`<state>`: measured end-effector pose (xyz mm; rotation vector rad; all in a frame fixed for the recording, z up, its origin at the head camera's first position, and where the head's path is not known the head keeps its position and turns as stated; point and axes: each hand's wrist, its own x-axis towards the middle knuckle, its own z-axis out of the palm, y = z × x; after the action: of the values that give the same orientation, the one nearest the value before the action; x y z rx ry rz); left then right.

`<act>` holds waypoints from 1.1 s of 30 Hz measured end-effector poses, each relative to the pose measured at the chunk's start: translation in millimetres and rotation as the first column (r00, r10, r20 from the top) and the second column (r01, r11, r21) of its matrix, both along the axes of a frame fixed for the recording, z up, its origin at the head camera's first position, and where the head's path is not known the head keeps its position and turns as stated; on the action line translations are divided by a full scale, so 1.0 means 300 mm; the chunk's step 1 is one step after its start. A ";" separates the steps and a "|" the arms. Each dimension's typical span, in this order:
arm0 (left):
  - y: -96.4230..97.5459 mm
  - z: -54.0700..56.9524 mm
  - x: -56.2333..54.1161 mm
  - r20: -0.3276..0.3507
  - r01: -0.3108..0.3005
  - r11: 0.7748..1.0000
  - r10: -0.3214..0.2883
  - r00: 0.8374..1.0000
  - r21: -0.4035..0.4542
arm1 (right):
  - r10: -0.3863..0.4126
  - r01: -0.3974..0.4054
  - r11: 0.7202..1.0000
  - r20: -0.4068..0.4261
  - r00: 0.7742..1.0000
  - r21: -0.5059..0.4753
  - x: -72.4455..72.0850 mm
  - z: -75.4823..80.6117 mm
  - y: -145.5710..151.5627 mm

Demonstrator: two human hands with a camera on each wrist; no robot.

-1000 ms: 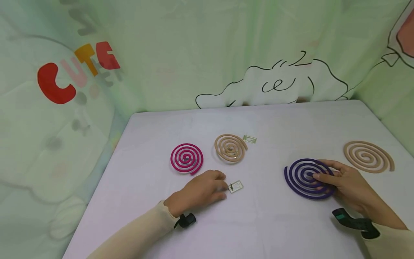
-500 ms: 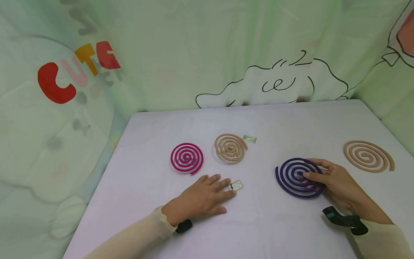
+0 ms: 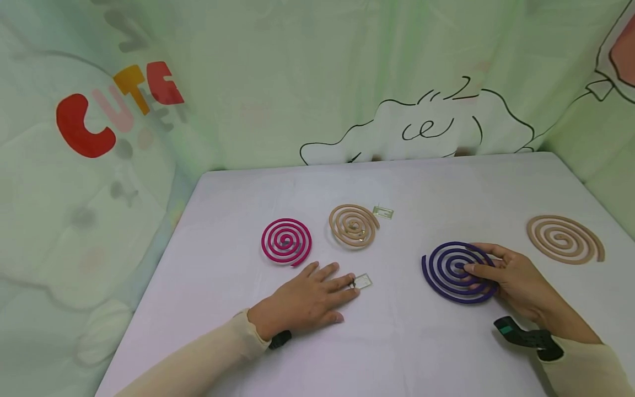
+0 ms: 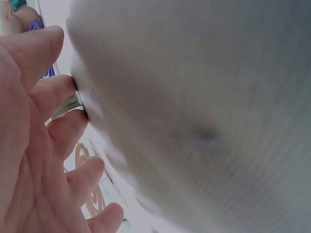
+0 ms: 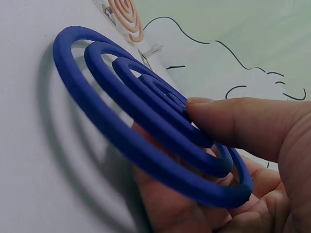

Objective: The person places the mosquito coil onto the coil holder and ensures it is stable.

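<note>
My left hand (image 3: 305, 303) lies low over the table with fingers spread and fairly straight. Its index and middle fingertips straddle one end of a small metal mosquito coil stand (image 3: 364, 280), which also shows between those fingers in the left wrist view. In my right hand (image 3: 526, 284), thumb on top and fingers beneath, I hold a dark blue mosquito coil (image 5: 146, 156) by its right side, slightly tilted, its shadow falling on the table. Behind the left hand, a pink mosquito coil (image 3: 285, 241) sits raised on a partly hidden support.
Further back, a tan mosquito coil (image 3: 354, 225) sits tilted over a metal stand. Beside it lies another small metal stand (image 3: 383, 212). At the right, a second tan coil (image 3: 561, 237) lies flat on the white table (image 3: 421, 353). Printed cloth hangs around the back and sides.
The left hand's fingers have spread out and straddle the stand, which has shifted very slightly. My right hand has carried the blue coil a little left, then stayed there.
</note>
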<state>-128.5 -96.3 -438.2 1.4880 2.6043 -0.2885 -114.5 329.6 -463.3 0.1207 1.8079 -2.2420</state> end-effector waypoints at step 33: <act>-0.001 -0.016 0.005 0.089 -0.218 0.970 0.210 0.974 0.103 | 0.129 -0.135 0.950 0.039 0.991 0.282 -0.061 0.046 -0.248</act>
<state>-127.0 -96.5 -443.0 1.2055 2.7263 -0.0606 -132.6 255.4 -449.4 0.0720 2.0524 -1.8752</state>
